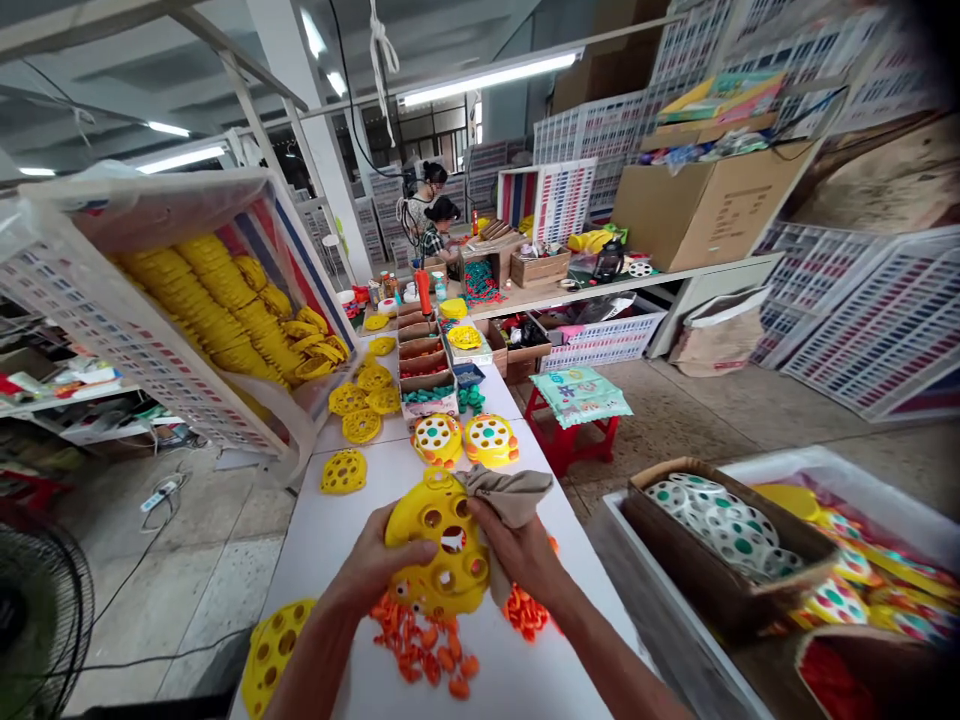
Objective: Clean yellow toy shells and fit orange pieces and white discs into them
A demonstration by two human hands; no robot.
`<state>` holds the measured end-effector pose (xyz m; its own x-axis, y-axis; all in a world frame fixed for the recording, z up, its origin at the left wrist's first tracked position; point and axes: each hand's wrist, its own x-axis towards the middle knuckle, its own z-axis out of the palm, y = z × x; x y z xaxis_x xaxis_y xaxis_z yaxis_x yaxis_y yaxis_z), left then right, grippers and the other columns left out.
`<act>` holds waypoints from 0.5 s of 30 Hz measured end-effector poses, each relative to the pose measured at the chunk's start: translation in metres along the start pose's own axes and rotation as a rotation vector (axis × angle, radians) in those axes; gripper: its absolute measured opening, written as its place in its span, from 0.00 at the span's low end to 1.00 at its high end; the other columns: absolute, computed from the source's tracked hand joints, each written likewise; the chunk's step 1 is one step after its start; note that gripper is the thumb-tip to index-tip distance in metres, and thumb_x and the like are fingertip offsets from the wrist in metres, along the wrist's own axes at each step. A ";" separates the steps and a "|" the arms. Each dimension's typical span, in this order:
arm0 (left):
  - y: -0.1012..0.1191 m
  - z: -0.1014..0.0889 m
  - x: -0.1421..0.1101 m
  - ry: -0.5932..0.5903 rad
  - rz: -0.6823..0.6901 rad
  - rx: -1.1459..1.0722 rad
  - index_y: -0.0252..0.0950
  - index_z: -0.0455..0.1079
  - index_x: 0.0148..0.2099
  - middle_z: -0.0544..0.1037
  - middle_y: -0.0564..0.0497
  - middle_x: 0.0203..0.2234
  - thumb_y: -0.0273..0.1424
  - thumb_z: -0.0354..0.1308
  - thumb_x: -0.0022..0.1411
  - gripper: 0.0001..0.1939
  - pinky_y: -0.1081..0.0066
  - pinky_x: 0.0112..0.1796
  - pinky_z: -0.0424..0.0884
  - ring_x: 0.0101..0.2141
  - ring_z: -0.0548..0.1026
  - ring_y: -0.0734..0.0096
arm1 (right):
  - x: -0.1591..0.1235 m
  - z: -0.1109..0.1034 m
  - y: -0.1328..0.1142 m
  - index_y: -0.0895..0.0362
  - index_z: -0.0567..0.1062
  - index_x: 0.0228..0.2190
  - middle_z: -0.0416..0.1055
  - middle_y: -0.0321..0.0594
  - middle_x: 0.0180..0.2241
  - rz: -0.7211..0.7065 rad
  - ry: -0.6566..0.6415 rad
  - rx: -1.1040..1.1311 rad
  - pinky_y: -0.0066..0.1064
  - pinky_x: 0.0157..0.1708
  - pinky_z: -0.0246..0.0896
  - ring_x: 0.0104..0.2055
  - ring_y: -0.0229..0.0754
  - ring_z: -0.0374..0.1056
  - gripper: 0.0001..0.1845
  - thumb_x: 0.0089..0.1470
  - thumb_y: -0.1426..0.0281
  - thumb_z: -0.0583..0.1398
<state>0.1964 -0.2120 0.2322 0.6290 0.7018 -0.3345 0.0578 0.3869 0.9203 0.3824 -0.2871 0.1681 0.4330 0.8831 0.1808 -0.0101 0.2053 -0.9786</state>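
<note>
Between my hands, above the white table [300, 540], is a yellow plastic shell [450, 585] with round holes and small eyes near its lower edge. My left hand [382, 560] grips its left side, thumb across the front. My right hand [521, 545] is closed on a grey cloth [514, 490] pressed against the shell's right side. Orange plastic pieces [431, 650] lie in a pile below, with another orange pile [527, 612] under my right wrist. Just beyond stand two yellow toys with white holed discs, a left one [436, 440] and a right one [491, 440].
Several yellow shells [361, 425] lie at the table's left. Divided boxes [426, 360] hold small coloured parts. A tilted crate [225, 420] of yellow shells stands left, a fan [45, 600] below it. At right are a stool [577, 400] and a box of white discs [720, 520]. Two people sit farther back.
</note>
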 end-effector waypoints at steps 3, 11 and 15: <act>-0.005 0.016 0.006 0.068 0.018 -0.017 0.34 0.77 0.48 0.85 0.44 0.37 0.34 0.75 0.45 0.27 0.58 0.39 0.78 0.37 0.82 0.51 | 0.003 0.014 -0.003 0.54 0.81 0.40 0.79 0.46 0.45 -0.196 0.055 -0.193 0.47 0.53 0.70 0.46 0.52 0.74 0.16 0.65 0.58 0.58; -0.026 0.044 0.016 0.305 0.257 0.008 0.37 0.77 0.50 0.84 0.44 0.43 0.33 0.73 0.47 0.25 0.61 0.45 0.76 0.44 0.79 0.51 | 0.015 0.031 -0.008 0.55 0.61 0.66 0.63 0.48 0.65 -0.556 -0.011 -0.552 0.59 0.66 0.51 0.67 0.57 0.57 0.32 0.61 0.68 0.53; -0.030 0.042 0.009 0.300 0.144 -0.039 0.38 0.77 0.44 0.83 0.46 0.35 0.34 0.72 0.48 0.19 0.62 0.38 0.76 0.36 0.80 0.54 | 0.019 0.020 0.003 0.54 0.75 0.54 0.76 0.47 0.54 -0.466 0.017 -0.322 0.49 0.57 0.66 0.57 0.53 0.70 0.21 0.62 0.66 0.55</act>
<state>0.2333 -0.2425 0.2100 0.3720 0.8933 -0.2520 -0.0488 0.2900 0.9558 0.3729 -0.2612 0.1705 0.3406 0.7225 0.6017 0.4598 0.4302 -0.7769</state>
